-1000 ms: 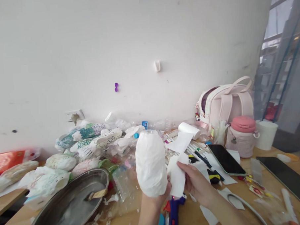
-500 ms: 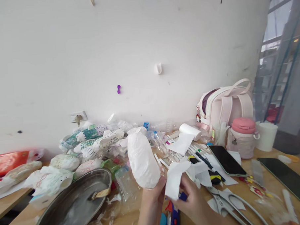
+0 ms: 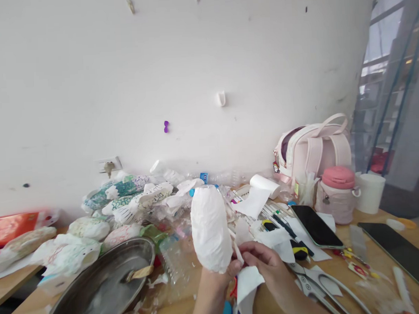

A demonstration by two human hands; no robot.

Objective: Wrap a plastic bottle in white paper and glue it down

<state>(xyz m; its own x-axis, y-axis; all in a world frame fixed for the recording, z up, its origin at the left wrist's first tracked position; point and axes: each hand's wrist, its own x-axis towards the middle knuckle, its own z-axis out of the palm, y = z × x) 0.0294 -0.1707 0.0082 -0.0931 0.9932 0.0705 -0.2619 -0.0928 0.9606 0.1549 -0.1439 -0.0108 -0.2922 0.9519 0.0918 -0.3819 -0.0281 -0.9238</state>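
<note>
A white paper-covered oval form [image 3: 211, 228] stands upright at the centre, its lower end in my left hand [image 3: 218, 279]. My left fingers are wrapped round that end, partly hidden behind the form. Close on its right, my right hand [image 3: 264, 263] pinches a piece of white paper [image 3: 248, 285], which hangs down below the fingers. Both hands nearly touch at the form's lower right edge. A narrow folded strip of white paper rises between them.
An oval metal basin [image 3: 107, 282] with cloudy liquid and a brush is at the left. Decorated fish shapes [image 3: 127, 193] lie behind it. Scissors [image 3: 312, 282], phones [image 3: 316, 226], a paper roll [image 3: 265, 184] and a pink backpack [image 3: 309, 148] are on the right.
The white form has shifted right and turned more upright. The paper in my right hand has dropped lower and now hangs beneath my fingers.
</note>
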